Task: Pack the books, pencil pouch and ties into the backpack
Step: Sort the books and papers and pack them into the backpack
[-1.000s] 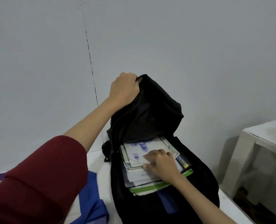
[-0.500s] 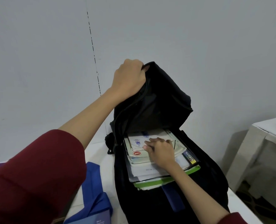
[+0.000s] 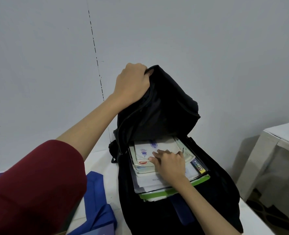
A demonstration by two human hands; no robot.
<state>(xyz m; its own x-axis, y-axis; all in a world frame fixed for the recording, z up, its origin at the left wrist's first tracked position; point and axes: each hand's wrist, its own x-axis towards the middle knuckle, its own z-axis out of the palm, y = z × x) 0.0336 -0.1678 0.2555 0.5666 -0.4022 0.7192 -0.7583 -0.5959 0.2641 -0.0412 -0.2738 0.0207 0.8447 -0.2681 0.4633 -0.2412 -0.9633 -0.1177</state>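
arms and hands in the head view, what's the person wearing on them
The left arm has a dark red sleeve that ends above the elbow, leaving the forearm bare. The left hand and right hand are bare: no gloves, rings, watch or bracelets visible. No sleeve shows on the right forearm.

The backpack (image 3: 170, 106) is plain black with a blue strip on its front. The books (image 3: 159, 168) inside are white and pale with blue print, a red oval label, a multicoloured spine and a bright green cover edge. The sleeve (image 3: 35, 187) is dark red. Blue fabric (image 3: 96, 206) lies on the white table (image 3: 252, 217); the wall (image 3: 208, 39) is pale grey.
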